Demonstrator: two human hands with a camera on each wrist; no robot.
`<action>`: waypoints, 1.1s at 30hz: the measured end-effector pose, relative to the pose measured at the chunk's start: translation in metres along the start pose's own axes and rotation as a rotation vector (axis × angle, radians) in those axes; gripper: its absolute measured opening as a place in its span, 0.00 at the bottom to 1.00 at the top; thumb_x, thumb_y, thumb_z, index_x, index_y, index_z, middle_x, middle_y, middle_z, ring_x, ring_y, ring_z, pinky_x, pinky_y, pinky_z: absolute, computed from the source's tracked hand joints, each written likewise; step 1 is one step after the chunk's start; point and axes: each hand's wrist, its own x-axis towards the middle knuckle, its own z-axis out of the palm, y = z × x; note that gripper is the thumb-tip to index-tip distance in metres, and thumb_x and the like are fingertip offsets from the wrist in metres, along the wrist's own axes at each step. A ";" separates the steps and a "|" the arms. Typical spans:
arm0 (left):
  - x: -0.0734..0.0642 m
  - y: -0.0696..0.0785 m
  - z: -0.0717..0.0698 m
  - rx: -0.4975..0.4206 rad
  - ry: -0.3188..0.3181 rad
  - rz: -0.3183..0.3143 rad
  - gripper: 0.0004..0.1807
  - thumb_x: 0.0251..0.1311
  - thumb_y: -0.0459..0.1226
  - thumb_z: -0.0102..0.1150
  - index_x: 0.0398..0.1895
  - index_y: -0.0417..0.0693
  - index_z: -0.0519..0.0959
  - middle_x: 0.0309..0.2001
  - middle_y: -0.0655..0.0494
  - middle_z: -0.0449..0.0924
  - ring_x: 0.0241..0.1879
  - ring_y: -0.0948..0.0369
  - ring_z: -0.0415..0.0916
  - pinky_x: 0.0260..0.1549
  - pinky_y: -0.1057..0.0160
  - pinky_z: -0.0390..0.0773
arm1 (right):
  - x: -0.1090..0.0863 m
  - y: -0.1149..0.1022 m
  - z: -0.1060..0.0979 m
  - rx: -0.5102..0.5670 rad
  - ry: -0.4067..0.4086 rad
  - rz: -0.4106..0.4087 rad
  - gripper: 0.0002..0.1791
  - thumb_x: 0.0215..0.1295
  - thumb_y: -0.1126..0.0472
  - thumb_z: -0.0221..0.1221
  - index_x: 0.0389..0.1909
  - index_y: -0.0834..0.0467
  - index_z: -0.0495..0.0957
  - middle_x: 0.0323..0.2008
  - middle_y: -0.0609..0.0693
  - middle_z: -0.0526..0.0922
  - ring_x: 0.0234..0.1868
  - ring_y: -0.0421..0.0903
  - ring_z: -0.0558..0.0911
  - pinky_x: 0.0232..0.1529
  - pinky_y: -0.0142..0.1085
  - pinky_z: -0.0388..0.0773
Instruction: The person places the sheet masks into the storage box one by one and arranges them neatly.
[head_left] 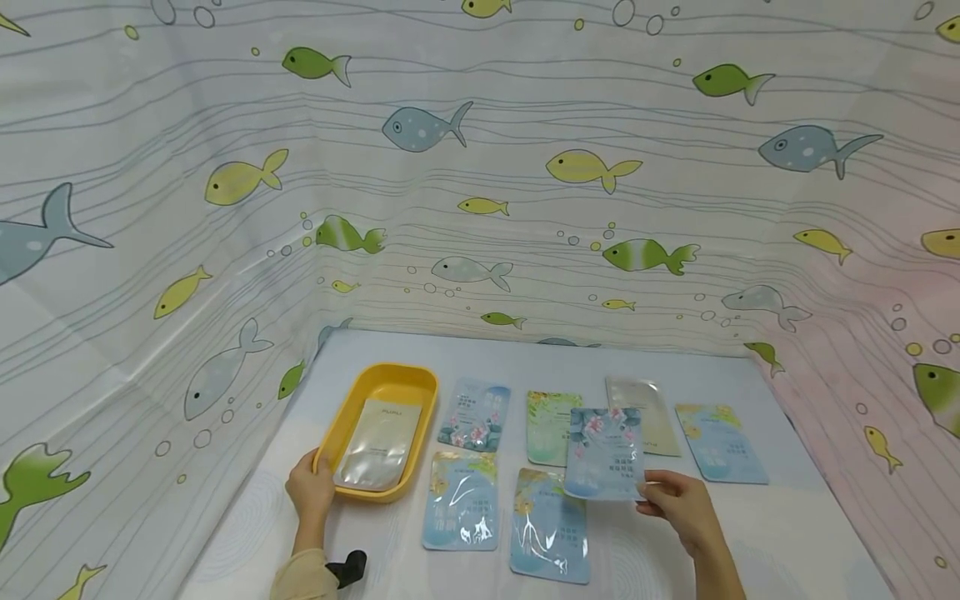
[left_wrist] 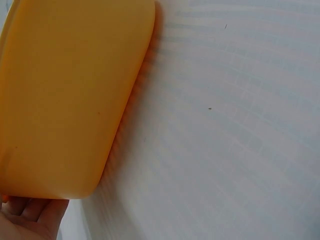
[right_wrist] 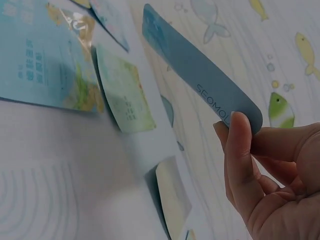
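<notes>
My left hand (head_left: 310, 487) grips the near left rim of a yellow tray (head_left: 429, 392); in the left wrist view its fingers (left_wrist: 37, 212) show at the tray's lower end. Inside the tray lies a silvery-gold sheet mask packet (head_left: 380, 442). My right hand (head_left: 678, 508) pinches the lower right corner of a blue sheet mask packet with pink flowers (head_left: 606, 454), raised above the table. The right wrist view shows this packet (right_wrist: 200, 70) nearly edge-on between thumb and fingers. It partly covers a green packet (head_left: 551, 425) and a gold packet (head_left: 645, 412) behind it.
More packets lie flat: a blue one with flowers (head_left: 474, 415) beside the tray, two blue-yellow ones (head_left: 460, 504) in front, and another blue one (head_left: 722, 443) at the right. Fish-patterned sheeting (head_left: 525, 242) encloses the table (head_left: 360, 550) at the back and sides.
</notes>
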 end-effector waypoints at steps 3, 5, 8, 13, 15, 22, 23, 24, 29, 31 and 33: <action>0.000 -0.001 0.000 0.000 0.008 0.005 0.13 0.59 0.25 0.49 0.44 0.22 0.75 0.44 0.25 0.76 0.46 0.31 0.72 0.48 0.39 0.69 | 0.003 -0.005 0.008 0.023 -0.029 -0.031 0.19 0.58 0.77 0.56 0.49 0.82 0.69 0.30 0.61 0.83 0.27 0.53 0.85 0.31 0.37 0.83; 0.001 -0.002 0.000 -0.002 0.011 0.010 0.13 0.59 0.25 0.49 0.44 0.22 0.75 0.44 0.25 0.76 0.47 0.31 0.72 0.48 0.39 0.69 | 0.005 -0.007 0.012 0.030 -0.045 -0.052 0.18 0.58 0.77 0.56 0.49 0.82 0.69 0.31 0.62 0.83 0.28 0.53 0.85 0.31 0.37 0.83; 0.002 -0.002 0.000 -0.005 0.011 0.016 0.13 0.59 0.25 0.49 0.44 0.22 0.75 0.44 0.25 0.76 0.47 0.31 0.72 0.49 0.39 0.69 | 0.007 -0.012 0.018 0.033 -0.061 -0.079 0.17 0.58 0.77 0.56 0.48 0.82 0.71 0.32 0.63 0.84 0.28 0.54 0.85 0.31 0.37 0.83; 0.002 0.000 0.000 -0.001 0.004 0.010 0.14 0.59 0.25 0.49 0.45 0.21 0.75 0.44 0.24 0.75 0.47 0.31 0.71 0.49 0.39 0.69 | 0.011 -0.018 0.025 0.039 -0.083 -0.101 0.18 0.57 0.77 0.56 0.48 0.82 0.70 0.31 0.63 0.83 0.29 0.54 0.85 0.31 0.36 0.83; 0.001 0.000 0.000 0.002 0.002 0.006 0.14 0.59 0.25 0.49 0.45 0.21 0.75 0.44 0.24 0.75 0.47 0.31 0.71 0.49 0.39 0.69 | 0.012 -0.020 0.028 0.042 -0.095 -0.108 0.18 0.57 0.77 0.56 0.49 0.82 0.70 0.31 0.62 0.83 0.28 0.53 0.85 0.31 0.36 0.82; 0.001 0.001 -0.001 0.006 -0.004 0.010 0.14 0.59 0.25 0.49 0.45 0.21 0.74 0.45 0.25 0.75 0.47 0.31 0.71 0.49 0.39 0.69 | 0.015 -0.028 0.044 0.039 -0.134 -0.136 0.18 0.59 0.75 0.57 0.49 0.81 0.71 0.33 0.63 0.83 0.28 0.53 0.85 0.30 0.36 0.82; 0.001 0.001 -0.001 0.007 -0.004 0.011 0.14 0.59 0.25 0.48 0.45 0.21 0.74 0.45 0.25 0.75 0.47 0.31 0.71 0.49 0.39 0.69 | 0.015 -0.029 0.046 0.041 -0.144 -0.141 0.18 0.59 0.75 0.57 0.49 0.81 0.71 0.33 0.63 0.83 0.28 0.53 0.85 0.30 0.36 0.82; 0.001 0.000 -0.001 0.006 -0.005 0.010 0.14 0.60 0.25 0.48 0.45 0.21 0.75 0.45 0.25 0.75 0.47 0.31 0.71 0.49 0.39 0.69 | 0.016 -0.030 0.049 0.046 -0.153 -0.144 0.18 0.59 0.75 0.57 0.48 0.81 0.71 0.34 0.64 0.83 0.28 0.53 0.85 0.31 0.36 0.82; 0.000 0.000 0.000 0.009 -0.007 0.004 0.13 0.60 0.25 0.49 0.45 0.21 0.74 0.45 0.25 0.75 0.47 0.31 0.71 0.49 0.39 0.69 | 0.019 -0.033 0.061 0.061 -0.209 -0.170 0.18 0.58 0.75 0.57 0.48 0.81 0.71 0.33 0.63 0.83 0.28 0.54 0.85 0.31 0.35 0.82; 0.000 -0.001 0.000 0.005 -0.008 0.003 0.13 0.60 0.25 0.49 0.45 0.21 0.74 0.45 0.24 0.75 0.47 0.31 0.72 0.48 0.39 0.69 | 0.020 -0.032 0.066 0.068 -0.233 -0.185 0.18 0.58 0.75 0.56 0.48 0.82 0.70 0.33 0.64 0.83 0.28 0.54 0.85 0.31 0.35 0.82; -0.001 -0.001 0.000 0.003 -0.008 0.004 0.14 0.60 0.25 0.49 0.45 0.21 0.74 0.45 0.24 0.75 0.47 0.31 0.72 0.48 0.39 0.70 | 0.020 -0.032 0.070 0.078 -0.251 -0.194 0.18 0.58 0.75 0.57 0.48 0.82 0.70 0.34 0.65 0.83 0.28 0.53 0.85 0.31 0.35 0.82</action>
